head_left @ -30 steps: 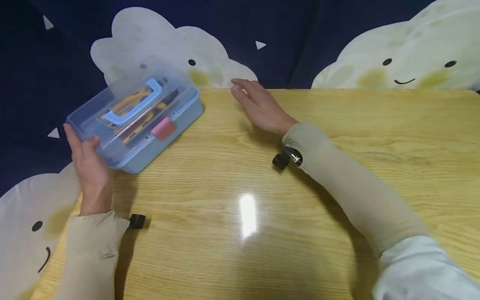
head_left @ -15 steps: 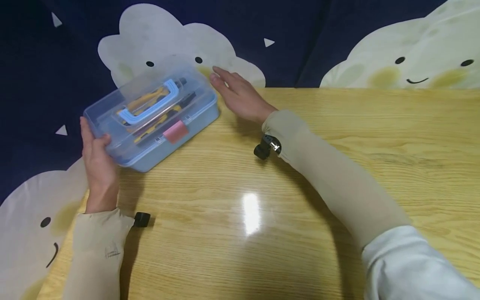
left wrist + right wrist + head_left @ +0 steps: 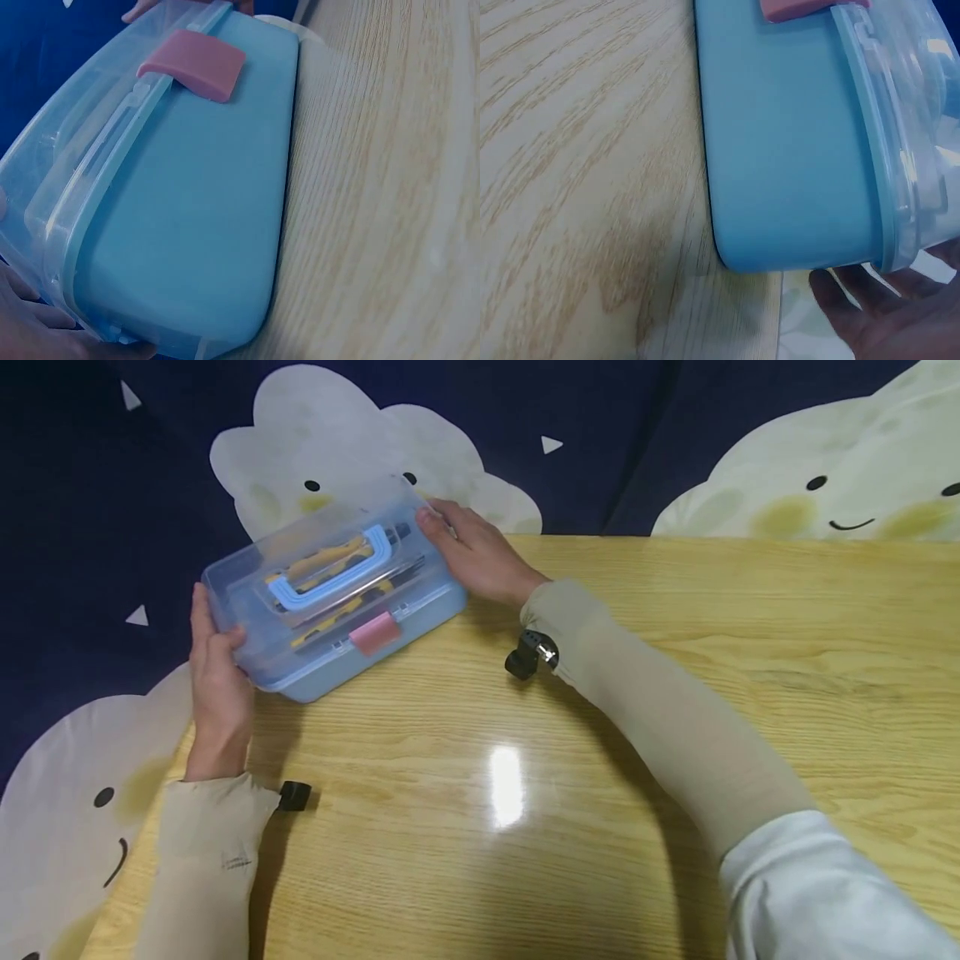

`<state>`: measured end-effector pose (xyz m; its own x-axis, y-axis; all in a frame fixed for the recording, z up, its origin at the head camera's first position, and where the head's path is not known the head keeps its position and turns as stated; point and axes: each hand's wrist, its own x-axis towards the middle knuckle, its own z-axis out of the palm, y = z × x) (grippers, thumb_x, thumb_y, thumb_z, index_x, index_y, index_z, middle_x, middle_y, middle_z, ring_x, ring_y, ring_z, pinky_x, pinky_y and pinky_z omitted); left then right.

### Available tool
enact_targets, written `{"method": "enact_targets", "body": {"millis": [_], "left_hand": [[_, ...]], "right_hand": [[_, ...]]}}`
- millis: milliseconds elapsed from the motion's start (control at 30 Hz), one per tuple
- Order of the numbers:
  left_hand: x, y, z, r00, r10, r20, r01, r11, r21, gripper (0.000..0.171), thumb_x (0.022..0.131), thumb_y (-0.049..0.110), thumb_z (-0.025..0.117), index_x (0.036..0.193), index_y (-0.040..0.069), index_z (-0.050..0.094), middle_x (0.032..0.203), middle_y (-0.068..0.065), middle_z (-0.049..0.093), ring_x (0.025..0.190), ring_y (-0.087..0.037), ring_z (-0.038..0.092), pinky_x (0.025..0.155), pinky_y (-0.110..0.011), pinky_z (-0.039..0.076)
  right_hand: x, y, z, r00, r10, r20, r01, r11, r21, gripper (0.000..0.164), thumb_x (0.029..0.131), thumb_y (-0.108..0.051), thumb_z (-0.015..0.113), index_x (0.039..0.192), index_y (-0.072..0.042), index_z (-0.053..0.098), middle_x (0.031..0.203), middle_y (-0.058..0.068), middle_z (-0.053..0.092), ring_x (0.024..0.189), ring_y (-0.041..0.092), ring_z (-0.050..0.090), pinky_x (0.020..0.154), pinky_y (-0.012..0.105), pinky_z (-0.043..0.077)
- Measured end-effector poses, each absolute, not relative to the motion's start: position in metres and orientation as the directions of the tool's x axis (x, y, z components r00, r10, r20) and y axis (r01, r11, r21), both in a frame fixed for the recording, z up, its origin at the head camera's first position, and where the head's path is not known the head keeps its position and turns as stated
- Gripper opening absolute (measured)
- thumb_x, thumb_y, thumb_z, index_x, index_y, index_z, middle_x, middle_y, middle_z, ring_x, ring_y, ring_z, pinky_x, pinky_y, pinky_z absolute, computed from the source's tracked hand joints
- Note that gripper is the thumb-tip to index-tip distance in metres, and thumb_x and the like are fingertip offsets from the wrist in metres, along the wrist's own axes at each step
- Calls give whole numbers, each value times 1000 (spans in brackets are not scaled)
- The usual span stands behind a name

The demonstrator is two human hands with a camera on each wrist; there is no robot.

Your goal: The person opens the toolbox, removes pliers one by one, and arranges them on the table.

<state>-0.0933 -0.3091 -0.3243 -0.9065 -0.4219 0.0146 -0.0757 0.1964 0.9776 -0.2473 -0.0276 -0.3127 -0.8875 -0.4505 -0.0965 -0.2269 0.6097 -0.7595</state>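
Note:
A light blue plastic carry case [image 3: 427, 620] with a clear lid sits at an angle at the back left of the table. Its blue handle [image 3: 339, 585] lies folded on the lid, and a pink latch [image 3: 376, 632] is fastened at the front. Through the lid show several yellow and black items. My left hand [image 3: 221, 693] lies along the case's left end with straight fingers, thumb at the lid's edge. At the right end, my right hand [image 3: 483, 556] touches the side with extended fingers; the right wrist view shows its fingertips right at the end wall.
The wooden table [image 3: 600, 877] has its back edge along a dark blue curtain [image 3: 600, 435] printed with white clouds. Its left edge runs close beside the left forearm. A small black device [image 3: 294, 796] hangs at the left cuff, another [image 3: 522, 662] at the right.
The case has slid to the right across the table with my left hand against its left end. My right hand has come in from the right and now touches the other end.

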Motion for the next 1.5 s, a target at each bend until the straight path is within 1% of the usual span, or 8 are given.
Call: {"method": "enact_targets", "body": {"millis": [167,300,567,767,1033,1133,1267,1500], "left_hand": [[-94,-307,-325,-920,-392,9,-67,178,982,68,103,13,27,168,28,12,176,14,4,158,4,5,130,-11,3],[-96,-308,-327,-925,-380,10,-61,175,983,69,102,12,26,168,27,12,176,13,5,158,3,6,131,-12,4],[-101,-318,-331,-932,-363,-4,-153,384,911,67,104,19,20,168,30,6,176,13,5,160,2,6,127,-9,7],[-107,-324,-339,-948,-316,43,-67,328,942,68,100,15,23,167,26,11,177,7,9,161,-3,9,128,-15,10],[-121,-327,-349,-976,-213,47,-39,382,924,70,99,20,22,167,27,7,177,8,1,163,-6,-1,135,-29,-1],[-127,-327,-350,-981,-181,71,4,346,938,70,99,20,23,167,25,7,177,6,1,163,-9,-1,135,-30,-2],[-135,-322,-350,-985,-137,109,72,248,966,70,99,17,26,166,19,11,177,0,4,162,-13,4,131,-25,5],[-143,-316,-348,-996,-68,65,54,158,986,69,100,16,29,167,24,10,177,2,0,162,-14,2,130,-28,5]], "right_hand": [[-247,-23,-314,-890,-436,-133,-181,606,-775,75,100,-77,26,165,-43,11,174,-17,16,163,11,15,137,39,17],[-245,-20,-317,-894,-426,-137,-158,586,-795,74,100,-76,31,164,-45,12,174,-17,15,163,11,15,136,41,17],[-236,-24,-326,-909,-408,-85,-153,515,-843,73,102,-69,34,166,-38,16,170,-3,27,157,15,29,134,41,24],[-229,-23,-331,-918,-393,-55,-162,498,-852,73,103,-67,32,166,-33,17,168,0,28,156,17,30,133,41,27],[-221,-14,-336,-932,-361,-6,-201,531,-823,71,105,-61,30,164,-24,22,160,7,37,150,20,38,129,43,33],[-217,-10,-338,-935,-353,15,-215,535,-817,72,105,-60,28,165,-21,20,161,10,35,150,22,37,129,44,33],[-209,-3,-339,-945,-326,20,-202,536,-820,72,106,-59,26,166,-19,17,165,10,32,153,22,34,131,45,31],[-195,8,-344,-953,-299,41,-190,492,-849,71,107,-55,27,166,-18,15,171,9,30,158,25,31,132,46,28]]}}
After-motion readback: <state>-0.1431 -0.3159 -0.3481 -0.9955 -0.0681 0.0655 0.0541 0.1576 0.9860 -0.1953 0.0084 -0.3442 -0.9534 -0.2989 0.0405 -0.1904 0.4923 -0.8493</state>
